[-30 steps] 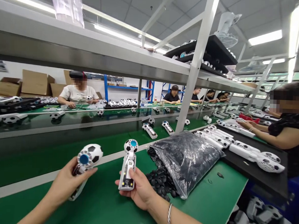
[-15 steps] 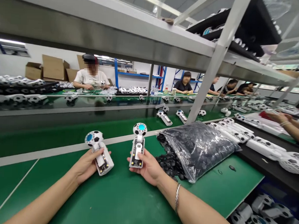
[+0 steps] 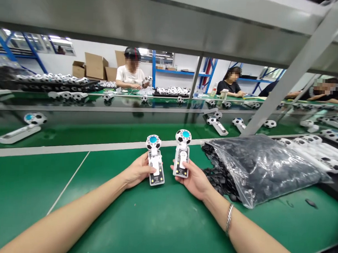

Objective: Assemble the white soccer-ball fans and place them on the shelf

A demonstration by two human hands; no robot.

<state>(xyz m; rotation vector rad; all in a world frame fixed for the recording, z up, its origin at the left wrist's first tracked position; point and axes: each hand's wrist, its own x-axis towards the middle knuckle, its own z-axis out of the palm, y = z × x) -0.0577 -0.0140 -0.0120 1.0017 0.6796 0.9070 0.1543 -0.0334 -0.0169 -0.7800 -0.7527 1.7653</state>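
Observation:
Above the green work surface (image 3: pixel 164 223) I hold two white handheld devices, each with a black-and-white football-shaped head bearing a bright blue disc. My left hand (image 3: pixel 139 171) is closed around the left device (image 3: pixel 156 180), its thumb across the white strip on the front. Around the right device (image 3: pixel 182 153) my right hand (image 3: pixel 196 180) is wrapped, thumb pressing on its white strip. Both handles show dark circuit boards with small yellowish squares. The two devices stand nearly upright side by side, a small gap between them. Fingers behind the handles are partly hidden.
A clear plastic bag (image 3: pixel 268 172) spills small black pieces (image 3: pixel 225 181) right of my hands. More football-headed devices lie on the green belt (image 3: pixel 124 130) ahead, one (image 3: pixel 20 131) at far left. A slanted metal post (image 3: pixel 294 72) rises at right. Co-workers sit across the line.
My view has turned left, so the surroundings appear shifted right. My left hand has brought its device closer to the right one and turned it more upright. Both hands keep their hold.

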